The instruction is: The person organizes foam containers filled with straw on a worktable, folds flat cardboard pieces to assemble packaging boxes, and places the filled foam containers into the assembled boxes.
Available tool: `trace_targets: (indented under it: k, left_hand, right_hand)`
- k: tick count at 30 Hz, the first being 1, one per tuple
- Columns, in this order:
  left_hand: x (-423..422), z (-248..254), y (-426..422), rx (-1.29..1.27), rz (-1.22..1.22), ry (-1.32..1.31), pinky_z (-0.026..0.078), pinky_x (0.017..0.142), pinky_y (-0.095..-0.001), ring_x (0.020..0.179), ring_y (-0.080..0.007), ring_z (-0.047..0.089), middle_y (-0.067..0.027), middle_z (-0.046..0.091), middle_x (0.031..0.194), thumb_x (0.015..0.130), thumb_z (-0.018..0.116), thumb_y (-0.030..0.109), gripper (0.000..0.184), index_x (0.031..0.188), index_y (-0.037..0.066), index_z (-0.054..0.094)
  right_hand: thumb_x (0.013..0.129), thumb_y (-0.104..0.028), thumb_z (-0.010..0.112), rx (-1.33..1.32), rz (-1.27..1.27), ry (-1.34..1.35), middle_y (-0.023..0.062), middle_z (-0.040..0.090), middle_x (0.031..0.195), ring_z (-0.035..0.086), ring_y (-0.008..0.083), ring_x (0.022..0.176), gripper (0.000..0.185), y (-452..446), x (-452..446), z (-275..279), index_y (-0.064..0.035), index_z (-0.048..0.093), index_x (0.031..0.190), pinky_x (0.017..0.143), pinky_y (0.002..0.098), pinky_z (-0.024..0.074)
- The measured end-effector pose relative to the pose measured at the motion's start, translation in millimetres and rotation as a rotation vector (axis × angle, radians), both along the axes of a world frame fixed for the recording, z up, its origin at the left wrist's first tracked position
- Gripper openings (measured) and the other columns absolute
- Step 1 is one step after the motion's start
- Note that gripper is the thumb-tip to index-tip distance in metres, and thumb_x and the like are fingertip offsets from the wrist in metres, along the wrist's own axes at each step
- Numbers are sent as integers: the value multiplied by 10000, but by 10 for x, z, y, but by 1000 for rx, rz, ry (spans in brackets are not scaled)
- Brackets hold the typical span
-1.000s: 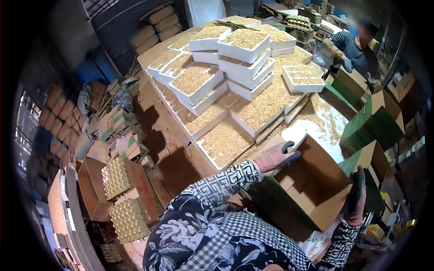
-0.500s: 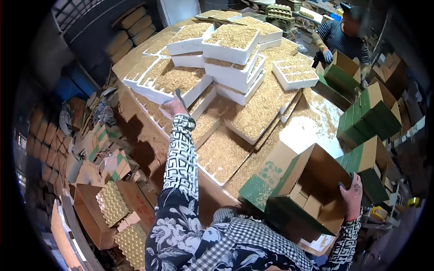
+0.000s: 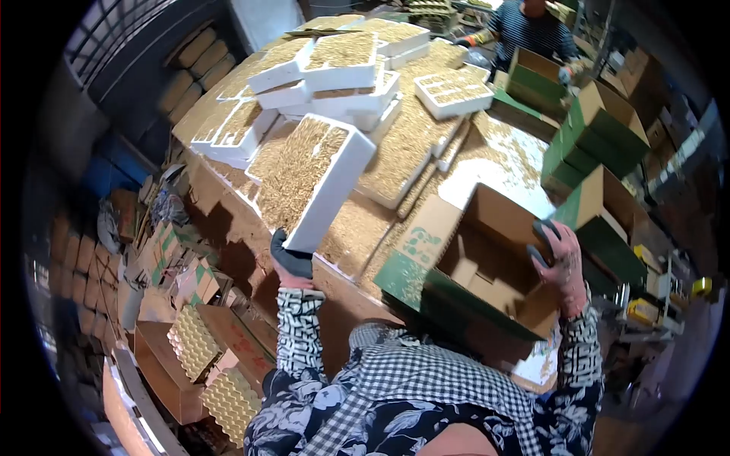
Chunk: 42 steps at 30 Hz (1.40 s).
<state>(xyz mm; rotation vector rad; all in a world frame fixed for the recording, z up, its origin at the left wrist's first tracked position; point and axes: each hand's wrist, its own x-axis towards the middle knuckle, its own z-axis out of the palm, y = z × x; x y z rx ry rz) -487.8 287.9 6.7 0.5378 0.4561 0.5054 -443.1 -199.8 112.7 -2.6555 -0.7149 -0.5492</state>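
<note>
A white foam tray [image 3: 300, 171], filled with tan grain-like material, is tilted up on its side, and my left hand [image 3: 293, 258] grips its near lower corner. My right hand [image 3: 559, 262], in a pink and dark glove, is at the right rim of an open green and brown carton [image 3: 487, 266]. Its fingers are bent and spread apart near the edge; whether they touch the carton I cannot tell. The inside of the carton shows cardboard flaps at its bottom. Other filled trays [image 3: 342, 53] are stacked behind the tilted one.
More green cartons [image 3: 608, 129] stand along the right. A co-worker in a striped top [image 3: 532, 34] is at the far right, hands by another carton [image 3: 536, 80]. Egg-carton-like trays [image 3: 194, 342] and a brown box [image 3: 163, 372] lie at lower left.
My left hand has gone from the carton to the tray, which is now tilted up. My right hand stays beside the carton's right rim. The co-worker's arms have shifted.
</note>
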Motion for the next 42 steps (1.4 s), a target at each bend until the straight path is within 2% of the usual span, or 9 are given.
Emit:
trace_targets:
  k: [4,8,12,15,18,23,31,35,42]
  left_hand:
    - [-109,612,-687,142,-243,-116,469,939,-423,1061,-297,585,-160,596,1157,873,491,291,453,1203,-18,510]
    - [181,958,-1441,137,-543,-169,491,892,-379,987,-238,608,-119,618,1095,863,531,232,324,1105,19,565]
    - [474,981,-2061,488,-821,-138,464,895,-317,1017,-166,557,-76,591,1099,889,579,276,434,1223,15,486]
    - [721,925,-1969,1070,-956,-400,383,996,-303,1173,-182,475,-114,511,1261,885,601,311,578,1338,4,414]
    - [1055,608,-1867,1860,-616,-663,287,1095,-347,1284,-275,414,-181,485,1319,796,604,119,510,1288,32,501]
    - [980,215,-2156,988,-749,-291,428,933,-309,1059,-189,541,-108,595,1122,870,604,169,396,1221,-1,536]
    - [865,245,-1963,24,-913,-99,424,944,-298,1067,-154,525,-77,568,1173,943,518,153,355,1253,-22,503]
    - [2013,214,-1130,892,-551,-438,427,987,-338,1085,-223,568,-114,612,1157,896,571,141,337,1193,-17,549]
    - [4784,1871,354,2233,683,-200,455,818,-395,920,-270,588,-87,614,1055,754,607,132,327,1078,172,629]
  right_hand:
    - [740,-77,618,520,99,324,126,628,1019,631,240,874,413,-185,63,-154,6,579,1143,791,310,507]
    - [839,-659,490,1287,183,721,173,617,1090,655,212,845,856,-278,34,-4,-32,326,1399,742,314,543]
    - [963,-400,464,1816,428,972,206,530,1260,572,241,1109,594,-371,-144,363,21,355,1369,957,332,453]
    - [951,-275,489,745,182,169,159,548,1251,558,218,1115,402,-887,-200,-119,-8,513,1251,944,343,459]
    - [905,-229,529,1011,-12,230,152,592,1163,574,237,1075,341,-929,-817,-127,-16,570,1168,918,352,470]
    - [906,-110,536,323,-276,-167,170,605,1112,600,262,1013,275,-683,-1735,-57,5,565,1153,875,366,480]
    - [895,-209,500,871,-489,453,139,517,1271,513,212,1125,415,191,-1186,142,62,533,1209,961,303,375]
    - [937,-256,501,1122,-548,682,105,605,1038,563,207,933,420,574,-765,409,19,482,1254,835,334,445]
    - [856,-132,567,-85,-1151,367,227,563,1149,531,393,1059,444,116,-762,-657,-25,462,1275,914,447,418]
